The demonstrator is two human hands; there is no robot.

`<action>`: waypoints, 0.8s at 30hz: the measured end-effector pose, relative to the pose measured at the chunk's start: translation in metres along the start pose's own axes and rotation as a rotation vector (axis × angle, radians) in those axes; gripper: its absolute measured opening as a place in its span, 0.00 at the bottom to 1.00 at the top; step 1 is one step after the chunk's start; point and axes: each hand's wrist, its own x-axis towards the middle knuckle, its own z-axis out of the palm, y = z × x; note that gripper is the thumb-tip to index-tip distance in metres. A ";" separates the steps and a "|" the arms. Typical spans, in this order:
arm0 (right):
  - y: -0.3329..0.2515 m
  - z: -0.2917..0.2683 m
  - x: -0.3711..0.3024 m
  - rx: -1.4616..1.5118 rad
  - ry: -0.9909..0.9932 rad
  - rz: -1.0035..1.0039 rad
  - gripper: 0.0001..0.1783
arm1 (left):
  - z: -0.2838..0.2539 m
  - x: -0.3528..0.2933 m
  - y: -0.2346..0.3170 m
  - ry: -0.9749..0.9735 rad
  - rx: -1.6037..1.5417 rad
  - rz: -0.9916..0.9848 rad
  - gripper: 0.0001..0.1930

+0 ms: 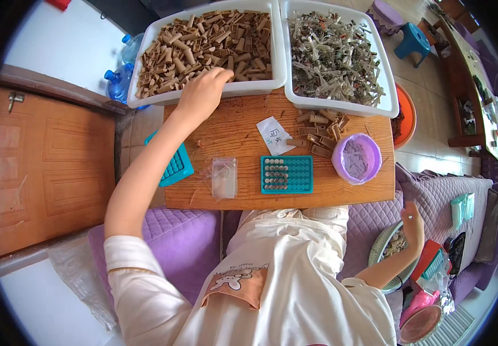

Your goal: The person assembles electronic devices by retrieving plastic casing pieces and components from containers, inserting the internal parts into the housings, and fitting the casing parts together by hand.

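Observation:
My left hand point(203, 92) reaches over the near wall of a white bin point(279, 46) full of brown half-round tube pieces point(203, 43). Its fingers are curled together at the pieces; whatever they grip is hidden. Off the table's right side, my right hand point(414, 225) is raised beside a round basket point(380, 245) of small light-coloured pieces. Its fingers are pressed together, with a tiny shiny spot at them that is too small to name. On the table, a teal tray point(301, 173) holds rows of small round silvery parts in its left columns.
A second white bin point(392, 98) holds clear plastic wrappers. Loose brown pieces point(321, 135) lie beside a purple-lined tub point(373, 151). A paper note point(274, 136), a clear bag point(224, 179) and another teal tray point(177, 166) are on the table point(226, 121). A purple sofa point(427, 190) stands right.

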 end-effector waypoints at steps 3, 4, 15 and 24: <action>-0.052 0.007 0.012 0.108 0.020 -0.128 0.18 | 0.024 0.037 -0.013 -0.190 0.044 -0.361 0.13; -0.066 0.005 0.013 0.208 -0.059 -0.138 0.18 | 0.037 0.045 -0.021 -0.247 0.039 -0.416 0.14; -0.146 -0.018 0.051 0.148 -0.007 -0.478 0.14 | 0.069 0.081 -0.038 -0.687 0.173 -0.542 0.16; -0.209 0.019 0.155 0.139 0.180 -0.743 0.10 | 0.050 0.087 -0.030 -0.921 0.209 -0.571 0.14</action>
